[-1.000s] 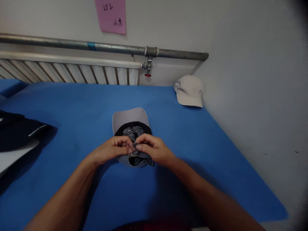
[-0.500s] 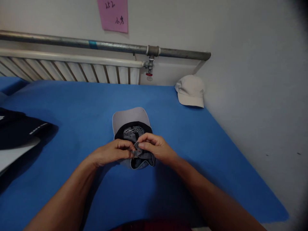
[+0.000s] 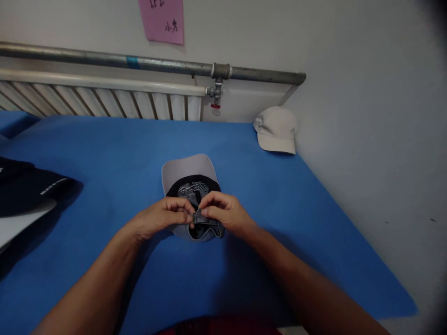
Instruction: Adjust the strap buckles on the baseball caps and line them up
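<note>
A grey baseball cap (image 3: pixel 189 168) lies upside down on the blue surface, its brim pointing away from me and its dark inside showing. Across its back opening runs the adjusting strap (image 3: pixel 206 218) with a small buckle (image 3: pixel 193 218). My left hand (image 3: pixel 167 215) pinches the strap at the buckle between thumb and fingers. From the other side my right hand (image 3: pixel 223 211) is closed on the strap just right of the buckle. The fingertips of both hands nearly meet and partly cover the strap.
A beige cap (image 3: pixel 277 130) sits at the back right against the wall. Dark and white caps (image 3: pixel 31 190) lie at the left edge. Behind the blue surface (image 3: pixel 104 153) are a radiator (image 3: pixel 132 104), a metal pipe (image 3: pixel 167 65) with a red-handled valve (image 3: pixel 215 106), and a pink note (image 3: pixel 164 23).
The strap end has come down flatter along the strap between my hands. My left fingers have shifted slightly at the buckle; the view has moved a little.
</note>
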A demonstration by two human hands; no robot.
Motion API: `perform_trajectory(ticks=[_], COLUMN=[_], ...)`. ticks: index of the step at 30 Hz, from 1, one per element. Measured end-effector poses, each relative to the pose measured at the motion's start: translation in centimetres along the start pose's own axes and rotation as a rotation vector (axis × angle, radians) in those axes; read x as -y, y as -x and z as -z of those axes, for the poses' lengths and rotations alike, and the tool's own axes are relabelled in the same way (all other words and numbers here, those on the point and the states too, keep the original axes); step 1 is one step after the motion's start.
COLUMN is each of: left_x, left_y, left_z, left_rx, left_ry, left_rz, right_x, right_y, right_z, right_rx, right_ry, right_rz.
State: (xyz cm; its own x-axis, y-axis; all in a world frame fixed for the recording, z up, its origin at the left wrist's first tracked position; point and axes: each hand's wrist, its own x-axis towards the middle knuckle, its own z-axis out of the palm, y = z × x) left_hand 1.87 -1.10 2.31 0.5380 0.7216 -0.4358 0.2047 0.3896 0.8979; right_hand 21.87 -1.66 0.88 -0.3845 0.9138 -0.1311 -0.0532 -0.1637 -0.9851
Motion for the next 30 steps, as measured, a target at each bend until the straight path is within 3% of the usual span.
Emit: perform_trajectory(ticks=[6, 11, 16, 24, 30], left_x=[0.2, 0.2, 0.2, 0.2, 0.3], left_y=[0.0, 0.0, -0.2, -0.1, -0.2], left_z=[0.0, 0.0, -0.1, -0.2, -0.4], left_rx=[-0.004, 0.016, 0.024, 0.049, 0.047], left_ry=[0.037, 0.033, 0.031, 0.001, -0.047], left_rz=[-0.003, -0.003, -0.025, 0.002, 0.027], right_x=[-0.6, -0.2, -0.3, -0.1, 0.3], right_y=[0.2, 0.6, 0.7, 0.9, 1.1], right_z=[0.3, 0.0, -0.3, -0.6, -0.8], right_rx=[0.014, -0.040, -0.049, -0.001, 0.011], right_ry=[0.183, 0.407, 0.510, 0.554, 0.581], right_rz=[0.056, 0.297, 0.396, 0.403, 0.306])
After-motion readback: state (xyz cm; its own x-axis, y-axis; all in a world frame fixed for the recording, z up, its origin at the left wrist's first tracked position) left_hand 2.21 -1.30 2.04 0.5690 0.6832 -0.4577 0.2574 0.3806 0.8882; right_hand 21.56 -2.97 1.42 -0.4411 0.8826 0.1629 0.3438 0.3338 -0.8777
